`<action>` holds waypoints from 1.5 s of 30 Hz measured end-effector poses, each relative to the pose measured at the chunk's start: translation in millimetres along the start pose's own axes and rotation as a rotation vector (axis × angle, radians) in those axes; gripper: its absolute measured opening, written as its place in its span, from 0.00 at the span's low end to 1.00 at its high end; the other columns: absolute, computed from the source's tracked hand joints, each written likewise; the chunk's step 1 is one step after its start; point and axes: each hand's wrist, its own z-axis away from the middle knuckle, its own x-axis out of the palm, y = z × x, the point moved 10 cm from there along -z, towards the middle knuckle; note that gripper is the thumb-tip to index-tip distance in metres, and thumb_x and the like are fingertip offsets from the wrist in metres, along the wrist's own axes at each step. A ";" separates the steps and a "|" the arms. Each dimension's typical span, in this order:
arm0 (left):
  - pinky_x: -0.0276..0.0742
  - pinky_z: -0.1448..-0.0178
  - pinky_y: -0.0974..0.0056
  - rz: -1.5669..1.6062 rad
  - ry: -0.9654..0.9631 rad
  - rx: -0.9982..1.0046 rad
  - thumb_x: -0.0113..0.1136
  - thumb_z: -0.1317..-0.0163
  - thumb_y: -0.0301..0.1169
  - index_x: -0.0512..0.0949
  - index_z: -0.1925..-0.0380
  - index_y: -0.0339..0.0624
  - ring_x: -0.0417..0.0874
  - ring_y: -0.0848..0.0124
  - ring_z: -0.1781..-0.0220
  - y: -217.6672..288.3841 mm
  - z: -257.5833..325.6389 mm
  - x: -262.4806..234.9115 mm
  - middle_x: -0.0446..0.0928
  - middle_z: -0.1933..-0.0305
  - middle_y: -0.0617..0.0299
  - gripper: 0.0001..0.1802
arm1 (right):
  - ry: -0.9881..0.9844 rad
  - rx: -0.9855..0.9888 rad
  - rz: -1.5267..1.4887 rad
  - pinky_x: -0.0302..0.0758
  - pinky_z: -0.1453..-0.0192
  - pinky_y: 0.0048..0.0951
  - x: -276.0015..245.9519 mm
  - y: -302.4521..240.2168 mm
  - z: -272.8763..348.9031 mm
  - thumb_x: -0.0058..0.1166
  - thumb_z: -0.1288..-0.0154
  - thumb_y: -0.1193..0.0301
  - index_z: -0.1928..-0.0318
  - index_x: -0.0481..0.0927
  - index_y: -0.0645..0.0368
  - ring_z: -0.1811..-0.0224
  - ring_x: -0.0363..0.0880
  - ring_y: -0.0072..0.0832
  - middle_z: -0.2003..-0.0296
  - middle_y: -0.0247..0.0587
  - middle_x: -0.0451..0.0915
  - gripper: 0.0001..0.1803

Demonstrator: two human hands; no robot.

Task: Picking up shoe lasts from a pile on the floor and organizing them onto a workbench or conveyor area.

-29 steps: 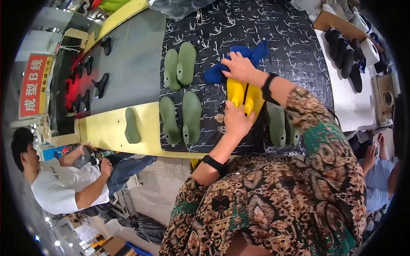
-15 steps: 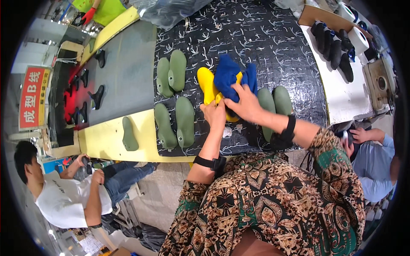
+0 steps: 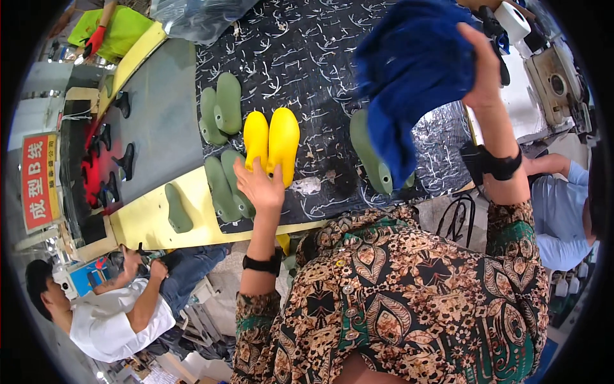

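Observation:
My right hand (image 3: 484, 70) is raised at the upper right, closed on a bunched dark blue cloth (image 3: 416, 64) that hangs down above the table. Two bright yellow shoe lasts (image 3: 283, 137) lie side by side on the table. Against their near ends is my left hand (image 3: 262, 187), its fingers apart and touching them. Green shoe lasts (image 3: 228, 102) lie in pairs to the left of the yellow ones. Another green shoe last (image 3: 368, 150) lies to the right, partly hidden by the cloth.
A black, white-marked table cover (image 3: 307, 70) lies under the lasts. One green last (image 3: 178, 208) sits on the yellow edge. At left, a grey conveyor (image 3: 158, 96) carries dark shoes. A seated person (image 3: 121, 313) is at lower left, another (image 3: 556, 205) at right. Clear plastic (image 3: 198, 19) lies at the far edge.
My right hand has lifted the blue cloth up and right, away from the yellow lasts, which now lie uncovered side by side. My left hand has moved left and its fingers have spread.

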 end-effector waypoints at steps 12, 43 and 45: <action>0.69 0.44 0.50 0.489 -0.570 0.201 0.70 0.60 0.48 0.50 0.40 0.26 0.65 0.40 0.42 221.2 78.8 107.5 0.48 0.37 0.31 0.55 | -0.679 -0.640 1.618 0.67 0.47 0.43 18.5 194.4 47.0 0.58 0.48 0.58 0.55 0.72 0.51 0.51 0.68 0.46 0.59 0.46 0.69 0.21; 0.54 0.39 0.34 0.233 -0.647 0.424 0.65 0.59 0.44 0.60 0.39 0.39 0.45 0.35 0.32 239.9 84.1 99.7 0.45 0.32 0.38 0.46 | -0.137 -0.030 1.464 0.70 0.48 0.41 -116.0 149.9 -21.3 0.54 0.44 0.49 0.46 0.69 0.52 0.51 0.72 0.49 0.52 0.51 0.69 0.30; 0.55 0.38 0.37 0.239 -0.516 0.430 0.64 0.59 0.41 0.62 0.42 0.37 0.47 0.35 0.33 236.4 81.2 99.2 0.46 0.32 0.39 0.42 | -0.008 -0.103 1.400 0.70 0.47 0.41 -132.9 146.6 -11.1 0.54 0.44 0.49 0.47 0.69 0.53 0.51 0.72 0.50 0.53 0.52 0.70 0.30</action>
